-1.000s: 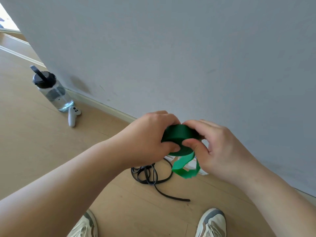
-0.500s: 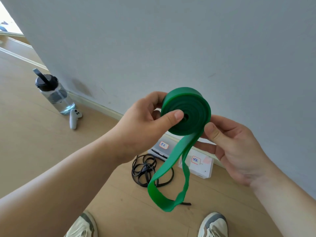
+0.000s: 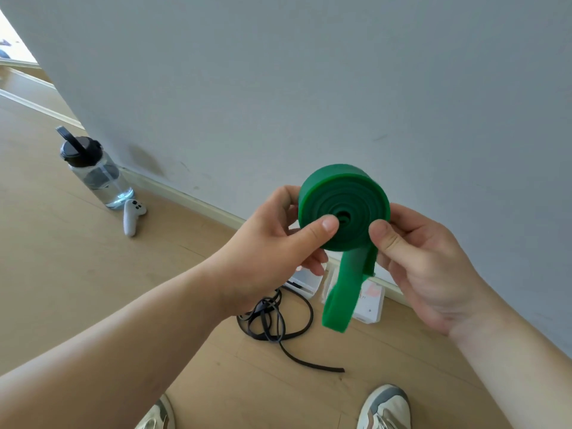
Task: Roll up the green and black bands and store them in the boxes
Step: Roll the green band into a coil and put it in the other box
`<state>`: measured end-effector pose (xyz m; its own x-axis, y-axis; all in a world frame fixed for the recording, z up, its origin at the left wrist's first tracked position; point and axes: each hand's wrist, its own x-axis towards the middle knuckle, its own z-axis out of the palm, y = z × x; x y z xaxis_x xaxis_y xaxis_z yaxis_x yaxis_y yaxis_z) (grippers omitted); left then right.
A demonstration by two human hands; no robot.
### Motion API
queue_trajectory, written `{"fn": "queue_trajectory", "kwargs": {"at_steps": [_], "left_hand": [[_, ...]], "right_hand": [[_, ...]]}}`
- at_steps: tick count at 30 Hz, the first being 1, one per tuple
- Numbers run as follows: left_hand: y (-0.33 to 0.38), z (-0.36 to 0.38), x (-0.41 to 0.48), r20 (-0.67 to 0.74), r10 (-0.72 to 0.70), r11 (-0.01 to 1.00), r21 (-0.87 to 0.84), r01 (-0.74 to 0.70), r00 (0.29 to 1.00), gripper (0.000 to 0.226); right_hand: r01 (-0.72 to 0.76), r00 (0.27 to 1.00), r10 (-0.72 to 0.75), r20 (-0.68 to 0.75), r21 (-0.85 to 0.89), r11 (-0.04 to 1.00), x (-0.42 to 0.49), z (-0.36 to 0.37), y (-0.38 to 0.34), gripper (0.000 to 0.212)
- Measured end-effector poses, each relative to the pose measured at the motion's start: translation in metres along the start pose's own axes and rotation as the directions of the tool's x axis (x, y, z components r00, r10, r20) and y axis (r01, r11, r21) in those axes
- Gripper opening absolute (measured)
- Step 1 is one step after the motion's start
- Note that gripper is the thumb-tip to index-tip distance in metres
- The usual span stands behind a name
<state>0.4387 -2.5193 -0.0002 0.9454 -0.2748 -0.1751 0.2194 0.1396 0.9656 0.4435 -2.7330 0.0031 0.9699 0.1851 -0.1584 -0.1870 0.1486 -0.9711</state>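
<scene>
Hands (image 3: 349,249) gripping half-rolled green band (image 3: 343,209), black band (image 3: 272,317) on floor

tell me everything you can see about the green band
The green band is a flat, matte, rubbery-looking strip, mostly wound into a tight spiral roll held up in the air, face toward the camera. A short loop hangs unrolled below. The left hand pinches it, thumb on its face; the right hand pinches its right edge.
</scene>
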Motion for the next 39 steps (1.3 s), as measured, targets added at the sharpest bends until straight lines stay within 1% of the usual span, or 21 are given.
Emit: {"fn": "queue_trajectory", "kwargs": {"at_steps": [2, 3, 4, 5, 6, 8, 10, 11, 12, 13, 14, 15, 17, 19, 23, 27, 32, 34, 36, 38, 39], "left_hand": [[0.005, -0.008, 0.001, 0.009, -0.044, 0.949, 0.313, 0.039, 0.999, 0.028], [0.006, -0.013, 0.002, -0.006, -0.052, 0.855, 0.516, 0.047, 0.999, 0.028], [0.007, -0.016, 0.002, -0.031, -0.037, 0.727, 0.685, 0.048, 0.999, 0.032], [0.008, -0.017, 0.002, -0.045, -0.004, 0.617, 0.786, 0.038, 0.999, 0.04], [0.007, -0.016, 0.001, -0.03, 0.034, 0.568, 0.823, 0.006, 0.999, 0.051], [0.003, -0.01, 0.0, 0.065, 0.071, 0.549, 0.831, -0.093, 0.995, 0.062], [-0.001, -0.004, -0.002, 0.15, 0.059, 0.495, 0.854, -0.159, 0.987, 0.047], [-0.002, -0.003, -0.002, 0.15, 0.049, 0.484, 0.861, -0.154, 0.988, 0.038], [0.0, -0.004, -0.001, 0.134, 0.055, 0.49, 0.86, -0.144, 0.989, 0.034], [0.001, -0.006, 0.0, 0.109, 0.068, 0.512, 0.849, -0.129, 0.992, 0.031], [0.003, -0.008, 0.0, 0.074, 0.082, 0.564, 0.819, -0.107, 0.994, 0.029], [0.005, -0.009, 0.001, 0.035, 0.087, 0.638, 0.765, -0.083, 0.996, 0.027], [0.006, -0.011, 0.001, -0.02, 0.069, 0.795, 0.605, -0.042, 0.997, 0.024], [0.006, -0.013, 0.001, -0.037, 0.045, 0.88, 0.474, -0.022, 0.998, 0.024], [0.003, -0.011, 0.0, -0.033, 0.055, 0.949, 0.312, -0.042, 0.998, 0.022], [0.0, -0.003, -0.001, -0.054, 0.025, 0.994, 0.107, -0.019, 0.998, 0.023], [-0.016, 0.004, -0.001, -0.057, -0.067, 0.998, -0.012, 0.067, 0.996, 0.029], [-0.019, 0.006, -0.002, -0.025, -0.11, 0.994, 0.012, 0.11, 0.994, 0.031], [-0.018, 0.003, -0.002, 0.016, -0.159, 0.983, 0.1, 0.157, 0.987, 0.03], [-0.012, -0.008, 0.002, 0.025, -0.191, 0.931, 0.32, 0.173, 0.981, 0.028], [-0.009, -0.013, 0.004, -0.003, -0.2, 0.866, 0.467, 0.178, 0.98, 0.032]], "right_hand": [[0.011, 0.999, -0.015, -0.032, -0.122, 0.992, -0.003, -0.004, 0.001, 0.034], [0.035, 0.998, -0.048, -0.043, -0.256, 0.966, -0.004, -0.004, 0.0, 0.027], [0.064, 0.995, -0.091, -0.042, -0.431, 0.9, -0.005, -0.005, -0.001, 0.026], [0.081, 0.993, -0.114, -0.018, -0.597, 0.798, -0.005, -0.005, -0.002, 0.028], [0.093, 0.993, -0.12, 0.011, -0.707, 0.701, -0.006, -0.004, -0.003, 0.03], [0.163, 0.986, -0.126, 0.11, -0.81, 0.563, -0.009, 0.002, -0.003, 0.028], [0.26, 0.965, -0.136, 0.223, -0.864, 0.431, -0.01, 0.009, -0.001, 0.023], [0.281, 0.96, -0.138, 0.245, -0.868, 0.41, -0.01, 0.01, 0.0, 0.023], [0.251, 0.968, -0.144, 0.207, -0.841, 0.479, -0.009, 0.01, -0.001, 0.026], [0.173, 0.985, -0.13, 0.118, -0.761, 0.625, -0.008, 0.01, -0.004, 0.032], [0.091, 0.995, -0.094, 0.029, -0.644, 0.76, -0.007, 0.006, -0.005, 0.038], [0.048, 0.998, -0.067, -0.017, -0.541, 0.839, -0.005, 0.003, -0.005, 0.041], [0.012, 0.999, -0.025, -0.025, -0.42, 0.907, -0.002, -0.005, -0.002, 0.044], [-0.039, 0.999, 0.038, -0.008, -0.287, 0.957, -0.001, -0.009, 0.002, 0.042], [-0.137, 0.989, 0.141, 0.037, -0.095, 0.986, 0.0, -0.011, 0.006, 0.046], [-0.164, 0.986, 0.159, 0.052, 0.112, 0.98, 0.0, -0.008, 0.008, 0.049], [-0.16, 0.986, 0.164, -0.018, 0.121, 0.98, 0.004, -0.007, 0.007, 0.048], [-0.15, 0.988, 0.154, -0.02, 0.119, 0.982, 0.005, -0.009, 0.006, 0.046], [-0.136, 0.989, 0.14, -0.038, 0.08, 0.987, 0.003, -0.01, 0.004, 0.042], [-0.118, 0.99, 0.115, -0.075, -0.043, 0.992, 0.002, -0.011, 0.006, 0.037], [-0.107, 0.992, 0.098, -0.077, -0.129, 0.986, 0.001, -0.009, 0.007, 0.032]]}}
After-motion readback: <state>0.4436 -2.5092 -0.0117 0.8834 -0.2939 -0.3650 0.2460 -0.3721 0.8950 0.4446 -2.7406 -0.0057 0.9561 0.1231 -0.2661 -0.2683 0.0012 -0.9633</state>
